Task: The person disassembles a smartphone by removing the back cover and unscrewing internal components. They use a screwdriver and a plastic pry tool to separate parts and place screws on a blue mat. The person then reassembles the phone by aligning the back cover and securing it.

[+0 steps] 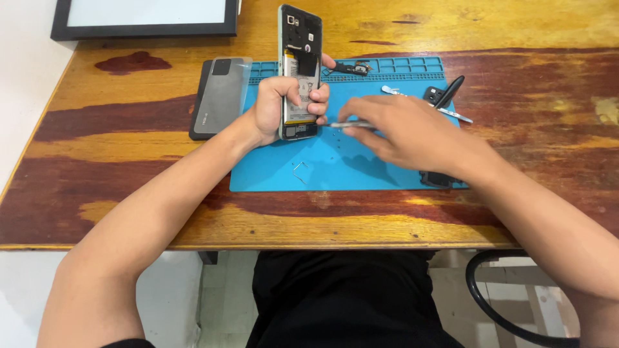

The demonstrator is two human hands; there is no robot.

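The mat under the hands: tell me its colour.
The mat is bright blue, seen in the head view.

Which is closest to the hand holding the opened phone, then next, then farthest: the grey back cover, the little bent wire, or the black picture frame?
From the left hand:
1. Grey back cover, just left.
2. Bent wire, below on the blue mat.
3. Black picture frame, far top left.

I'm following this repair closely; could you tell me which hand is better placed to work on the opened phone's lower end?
Probably the right hand: its metal tool points at the phone, which the left hand grips upright.
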